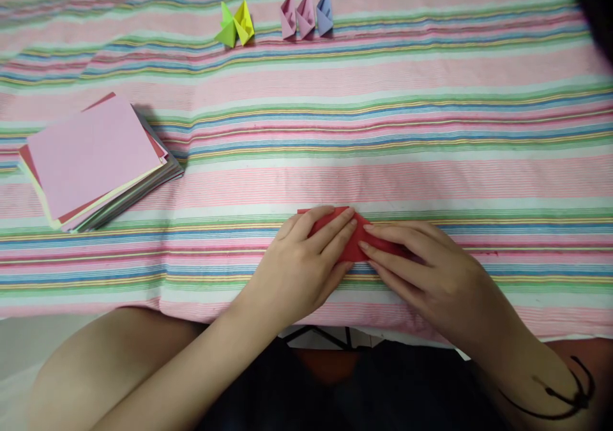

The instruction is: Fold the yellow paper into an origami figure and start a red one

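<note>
A home craft table: striped cloth (431,131), stacked coloured paper (90,159), folded paper figures (306,15).

Red paper (352,242) (mostly under hands (301,265))

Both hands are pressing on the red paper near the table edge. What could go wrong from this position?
1. The red paper lies on soft striped cloth, so a crease pressed there may come out uneven.
2. The left hand and right hand cover most of the paper, so its edges may slip out of line unseen.
3. The work sits close to the table's near edge, so the cloth could slide toward the person.
</note>
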A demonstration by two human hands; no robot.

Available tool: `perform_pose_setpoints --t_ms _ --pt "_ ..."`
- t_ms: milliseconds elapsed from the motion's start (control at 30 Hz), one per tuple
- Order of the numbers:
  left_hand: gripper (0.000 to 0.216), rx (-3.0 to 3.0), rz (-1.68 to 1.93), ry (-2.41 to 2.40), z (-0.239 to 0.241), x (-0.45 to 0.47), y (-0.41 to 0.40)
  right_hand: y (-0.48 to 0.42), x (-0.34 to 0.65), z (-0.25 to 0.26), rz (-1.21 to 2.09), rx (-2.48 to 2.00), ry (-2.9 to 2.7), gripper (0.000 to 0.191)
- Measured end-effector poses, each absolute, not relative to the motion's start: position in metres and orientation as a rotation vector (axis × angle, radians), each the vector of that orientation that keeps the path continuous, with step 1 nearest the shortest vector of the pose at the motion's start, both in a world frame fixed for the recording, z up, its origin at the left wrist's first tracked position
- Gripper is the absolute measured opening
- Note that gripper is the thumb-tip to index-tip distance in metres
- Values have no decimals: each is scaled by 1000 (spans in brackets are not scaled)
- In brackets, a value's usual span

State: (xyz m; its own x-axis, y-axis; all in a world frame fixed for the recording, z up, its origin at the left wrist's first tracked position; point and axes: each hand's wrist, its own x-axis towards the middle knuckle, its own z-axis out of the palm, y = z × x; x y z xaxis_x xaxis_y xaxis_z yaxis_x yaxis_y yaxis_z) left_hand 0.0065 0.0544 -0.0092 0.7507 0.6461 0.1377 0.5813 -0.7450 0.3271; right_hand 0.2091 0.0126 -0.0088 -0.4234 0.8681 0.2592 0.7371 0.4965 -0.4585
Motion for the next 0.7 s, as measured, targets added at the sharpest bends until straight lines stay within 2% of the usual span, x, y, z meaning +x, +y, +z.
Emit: perform_pose_setpoints --t_ms 133,700 --pt "37 2791 395 927 -10 7 50 12 209 -10 340 -1311 -2309 27" --pt "34 2776 214 1077 -9 17 45 10 208 -13 263 -1270 -2377 25"
